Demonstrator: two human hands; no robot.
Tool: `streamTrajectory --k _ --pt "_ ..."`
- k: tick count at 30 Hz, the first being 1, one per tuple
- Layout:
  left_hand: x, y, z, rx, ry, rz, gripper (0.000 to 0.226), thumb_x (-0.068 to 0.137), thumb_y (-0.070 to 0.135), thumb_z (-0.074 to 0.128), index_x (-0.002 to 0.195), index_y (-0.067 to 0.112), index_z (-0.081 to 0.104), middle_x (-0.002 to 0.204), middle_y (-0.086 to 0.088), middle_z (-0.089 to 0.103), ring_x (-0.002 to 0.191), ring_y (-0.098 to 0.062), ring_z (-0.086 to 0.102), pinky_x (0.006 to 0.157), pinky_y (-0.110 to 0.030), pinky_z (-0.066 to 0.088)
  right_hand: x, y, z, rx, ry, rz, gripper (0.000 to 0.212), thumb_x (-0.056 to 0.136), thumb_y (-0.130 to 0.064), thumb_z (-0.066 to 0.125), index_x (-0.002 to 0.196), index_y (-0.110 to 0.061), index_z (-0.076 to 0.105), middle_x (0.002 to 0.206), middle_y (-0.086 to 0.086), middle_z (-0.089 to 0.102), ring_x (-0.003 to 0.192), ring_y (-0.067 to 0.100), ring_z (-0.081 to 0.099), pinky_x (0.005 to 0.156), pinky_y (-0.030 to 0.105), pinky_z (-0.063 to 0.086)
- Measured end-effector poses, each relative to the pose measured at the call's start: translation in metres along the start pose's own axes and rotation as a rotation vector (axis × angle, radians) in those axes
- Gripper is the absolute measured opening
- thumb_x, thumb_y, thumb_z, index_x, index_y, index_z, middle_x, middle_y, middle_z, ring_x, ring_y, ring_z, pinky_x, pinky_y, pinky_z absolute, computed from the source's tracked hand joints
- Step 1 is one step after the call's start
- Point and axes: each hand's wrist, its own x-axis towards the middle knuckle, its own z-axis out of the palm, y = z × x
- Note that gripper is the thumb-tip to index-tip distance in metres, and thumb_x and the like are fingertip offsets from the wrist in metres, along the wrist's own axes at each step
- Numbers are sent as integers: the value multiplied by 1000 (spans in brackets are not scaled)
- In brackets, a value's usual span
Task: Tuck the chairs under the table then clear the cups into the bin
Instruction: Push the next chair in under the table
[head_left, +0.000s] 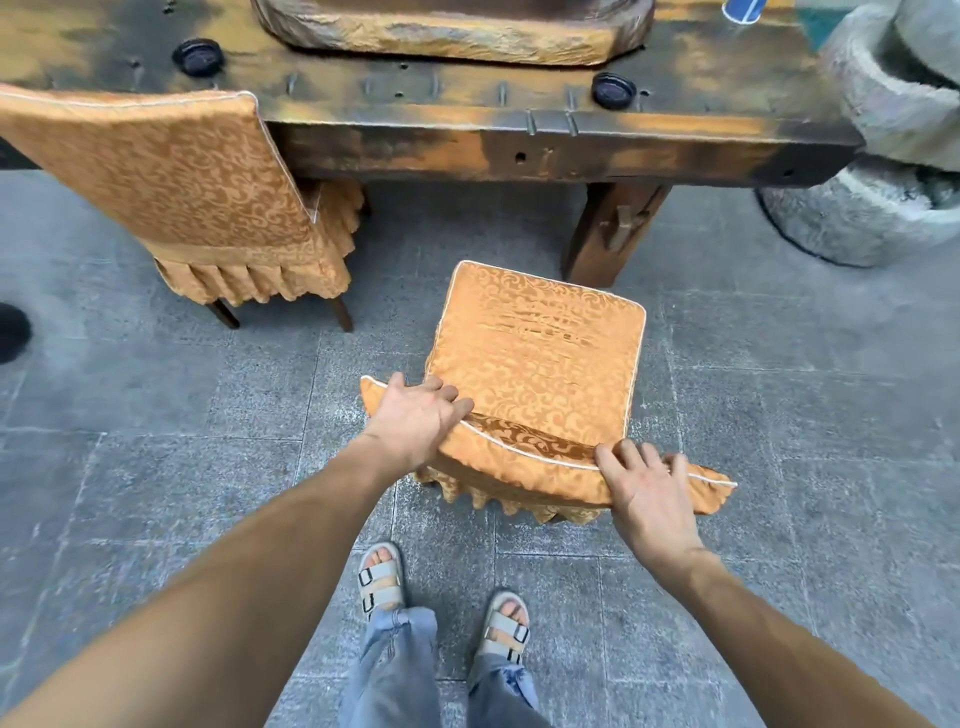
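Observation:
A chair (540, 353) in an orange patterned cover stands on the floor in front of me, its seat facing the table and short of its edge. My left hand (415, 421) grips the left end of its backrest top. My right hand (649, 488) grips the right end. The dark wooden table (467, 145) runs across the top of the view. A second covered chair (171, 192) stands at the left, its seat partly under the table. A blue and white cup (745, 9) shows at the top right on the table, cut off by the frame.
A thick wooden slab (452, 31) lies on the table, with two black round caps (198, 57) near it. A table leg (608, 234) stands right of the near chair. Grey stone basins (872, 208) sit at the right. My sandalled feet (441, 597) are on grey paving.

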Motion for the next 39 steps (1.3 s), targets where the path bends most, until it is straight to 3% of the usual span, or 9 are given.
streamTrajectory --k 7,12,17,21,32,39 --pt "14 -7 0 -63 13 -55 43 85 20 68 123 28 50 116 6 61 120 -20 55 95 -51 39 40 20 -17 -14 13 -85 69 62 3 73 118 -28 47 107 -1 56 97 27 53 77 43 33" --pt "32 -10 -9 -89 33 -224 50 84 19 67 129 30 48 125 3 53 122 -24 47 91 -51 37 87 28 -27 35 70 -88 58 70 0 63 121 -26 51 104 0 57 101 29 56 89 48 36" --pt "56 -18 -17 -96 86 -367 48 88 11 60 130 31 47 127 -2 49 120 -30 42 91 -52 36 121 30 -30 58 128 -85 59 69 2 71 120 -23 55 102 0 61 100 28 61 93 48 37" --pt "79 -30 -23 -109 129 -383 50 86 7 60 129 30 48 123 -2 49 116 -29 43 89 -51 36 148 38 -43 42 100 -101 53 81 -4 65 126 -28 49 109 -1 55 109 26 55 96 46 34" --pt "142 -54 -46 -137 202 -416 46 87 6 57 126 29 49 121 0 49 113 -28 42 85 -48 33 226 68 -63 23 113 -131 56 87 -8 57 135 -33 41 117 -3 49 116 25 49 98 42 31" --pt "179 -73 -58 -138 224 -433 45 85 4 55 122 29 51 114 1 47 110 -26 41 82 -47 31 272 81 -70 42 132 -143 62 77 -1 63 131 -29 48 112 -1 53 110 28 53 95 45 34"
